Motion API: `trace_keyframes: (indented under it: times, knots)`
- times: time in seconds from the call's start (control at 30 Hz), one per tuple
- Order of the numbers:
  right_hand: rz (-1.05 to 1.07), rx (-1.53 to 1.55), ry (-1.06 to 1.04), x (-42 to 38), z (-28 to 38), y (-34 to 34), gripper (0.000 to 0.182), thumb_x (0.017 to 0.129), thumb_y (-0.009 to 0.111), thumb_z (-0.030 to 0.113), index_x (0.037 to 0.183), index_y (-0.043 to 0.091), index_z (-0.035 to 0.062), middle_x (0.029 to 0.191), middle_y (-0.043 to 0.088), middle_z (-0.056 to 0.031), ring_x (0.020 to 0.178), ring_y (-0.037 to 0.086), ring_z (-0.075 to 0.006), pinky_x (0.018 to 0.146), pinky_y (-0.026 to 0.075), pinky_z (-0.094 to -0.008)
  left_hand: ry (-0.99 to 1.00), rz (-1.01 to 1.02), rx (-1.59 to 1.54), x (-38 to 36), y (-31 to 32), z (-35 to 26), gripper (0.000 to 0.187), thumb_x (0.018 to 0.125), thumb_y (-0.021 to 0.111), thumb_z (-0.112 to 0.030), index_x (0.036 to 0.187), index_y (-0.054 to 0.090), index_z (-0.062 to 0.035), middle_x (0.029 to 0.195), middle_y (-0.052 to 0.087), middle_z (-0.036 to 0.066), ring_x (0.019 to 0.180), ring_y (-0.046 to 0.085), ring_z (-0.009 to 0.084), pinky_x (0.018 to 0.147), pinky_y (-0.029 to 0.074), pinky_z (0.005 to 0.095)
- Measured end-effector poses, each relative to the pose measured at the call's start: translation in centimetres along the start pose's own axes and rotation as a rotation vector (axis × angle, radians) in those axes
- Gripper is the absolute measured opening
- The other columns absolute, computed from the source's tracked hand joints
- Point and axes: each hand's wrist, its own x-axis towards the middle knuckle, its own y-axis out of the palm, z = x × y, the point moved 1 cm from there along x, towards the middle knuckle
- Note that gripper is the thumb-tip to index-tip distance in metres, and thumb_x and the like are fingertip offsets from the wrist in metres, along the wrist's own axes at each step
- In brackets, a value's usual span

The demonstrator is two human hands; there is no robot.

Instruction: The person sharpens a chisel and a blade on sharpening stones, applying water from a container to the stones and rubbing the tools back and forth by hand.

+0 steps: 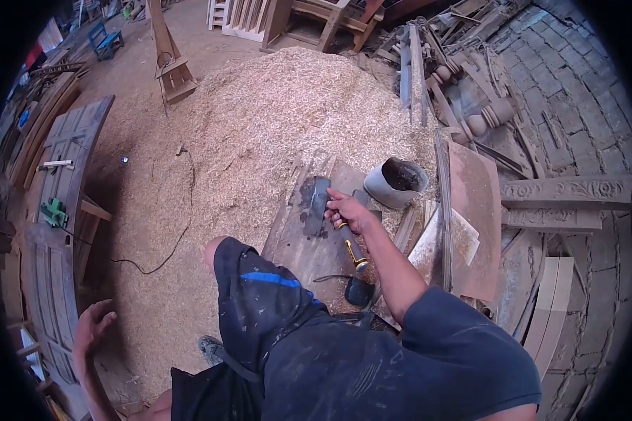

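My right hand (347,209) is closed around a chisel with a black and yellow handle (354,247), whose butt end points back toward me. Its blade is mostly hidden by my fingers, which are right at the edge of a dark sharpening stone (317,205). The stone lies on a wooden board (286,238) with dark wet patches around it. Off to the left, my left hand (93,327) holds nothing, its fingers apart, close to a panelled wooden door (52,281).
A cut-off pale container (384,186) stands right of the stone. A black tape measure-like object (359,291) lies nearer me. Wood shavings (288,105) are heaped ahead. A green tool (54,212) rests on the door, and a cable (187,228) crosses the floor. Carved timber (567,191) lies right.
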Motion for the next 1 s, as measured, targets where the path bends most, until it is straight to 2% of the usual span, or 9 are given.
trace_keyframes:
  times: [0.17, 0.27, 0.37, 0.47, 0.57, 0.67, 0.8, 0.97, 1.0]
  knots:
    - [-0.140, -0.372, -0.116, 0.6, 0.0, 0.8, 0.067, 0.099, 0.053, 0.005, 0.161, 0.029, 0.0162, 0.084, 0.071, -0.0166, 0.057, 0.062, -0.0140, 0.045, 0.049, -0.0313, -0.012, 0.028, -0.110, 0.0, -0.7, -2.4, 0.053, 0.094, 0.070, -0.024, 0.137, 0.057, 0.0036, 0.132, 0.065, 0.019, 0.124, 0.062, 0.0311, 0.106, 0.047, 0.0392]
    - [-0.312, -0.983, -0.266, 0.3, 1.9, 2.1, 0.051, 0.095, 0.058, 0.008, 0.146, 0.051, 0.0060, 0.086, 0.071, -0.0214, 0.070, 0.071, -0.0253, 0.057, 0.057, -0.0420, 0.030, 0.050, -0.116, 0.4, -0.8, -3.4, 0.054, 0.095, 0.069, -0.024, 0.139, 0.055, 0.0044, 0.133, 0.065, 0.019, 0.125, 0.061, 0.0306, 0.107, 0.046, 0.0389]
    - [-0.431, -1.230, -0.437, 4.1, 1.2, 1.3, 0.035, 0.089, 0.059, 0.007, 0.122, 0.063, -0.0008, 0.091, 0.070, -0.0273, 0.088, 0.072, -0.0371, 0.074, 0.058, -0.0498, 0.053, 0.041, -0.136, 0.7, -0.5, -3.8, 0.054, 0.096, 0.069, -0.024, 0.139, 0.055, 0.0041, 0.132, 0.065, 0.019, 0.125, 0.061, 0.0295, 0.107, 0.045, 0.0385]
    - [-0.446, -1.268, -0.398, 7.0, -0.7, 1.4, 0.031, 0.086, 0.058, 0.006, 0.116, 0.062, -0.0007, 0.096, 0.069, -0.0320, 0.098, 0.068, -0.0466, 0.085, 0.055, -0.0546, 0.044, 0.062, -0.140, 0.4, -0.6, -5.2, 0.055, 0.096, 0.069, -0.026, 0.140, 0.055, 0.0038, 0.131, 0.065, 0.019, 0.125, 0.060, 0.0289, 0.107, 0.045, 0.0381]
    - [-0.571, -1.172, -0.407, 3.7, -4.4, 3.7, 0.036, 0.084, 0.058, 0.006, 0.119, 0.060, -0.0017, 0.098, 0.068, -0.0326, 0.099, 0.068, -0.0471, 0.087, 0.055, -0.0539, 0.024, 0.066, -0.109, 0.3, -0.6, -5.0, 0.056, 0.096, 0.070, -0.028, 0.140, 0.054, 0.0035, 0.130, 0.065, 0.020, 0.125, 0.060, 0.0290, 0.107, 0.045, 0.0381]
    - [-0.521, -1.185, -0.301, 2.0, -5.3, 4.7, 0.035, 0.083, 0.059, 0.007, 0.117, 0.058, -0.0037, 0.100, 0.068, -0.0337, 0.098, 0.067, -0.0496, 0.089, 0.054, -0.0554, 0.003, 0.046, -0.129, 0.3, -0.4, -4.1, 0.057, 0.096, 0.070, -0.029, 0.140, 0.055, 0.0034, 0.130, 0.065, 0.020, 0.124, 0.061, 0.0293, 0.106, 0.046, 0.0380]
    - [-0.619, -1.175, -0.408, 7.7, -1.7, 2.0, 0.033, 0.084, 0.059, 0.008, 0.115, 0.059, -0.0031, 0.100, 0.069, -0.0301, 0.096, 0.067, -0.0490, 0.085, 0.054, -0.0579, 0.016, 0.069, -0.117, 0.9, -0.1, -3.7, 0.054, 0.096, 0.069, -0.027, 0.139, 0.056, 0.0037, 0.129, 0.066, 0.021, 0.123, 0.062, 0.0296, 0.104, 0.048, 0.0383]
    - [-0.498, -1.268, -0.346, 0.9, -4.4, 5.7, 0.035, 0.089, 0.053, 0.010, 0.123, 0.062, 0.0055, 0.109, 0.068, -0.0281, 0.105, 0.065, -0.0471, 0.090, 0.051, -0.0564, 0.099, 0.036, -0.015, 0.2, -0.4, -4.8, 0.050, 0.095, 0.069, -0.030, 0.131, 0.062, 0.0033, 0.126, 0.067, 0.023, 0.118, 0.065, 0.0324, 0.101, 0.049, 0.0388]
    - [-0.541, -1.275, -0.525, 1.2, -5.0, 5.4, 0.038, 0.088, 0.053, 0.008, 0.125, 0.062, 0.0052, 0.108, 0.069, -0.0282, 0.104, 0.066, -0.0468, 0.089, 0.052, -0.0558, 0.173, 0.005, 0.044, 0.5, -0.2, -3.8, 0.050, 0.096, 0.067, -0.034, 0.129, 0.064, 0.0028, 0.125, 0.067, 0.024, 0.116, 0.065, 0.0356, 0.099, 0.050, 0.0404]
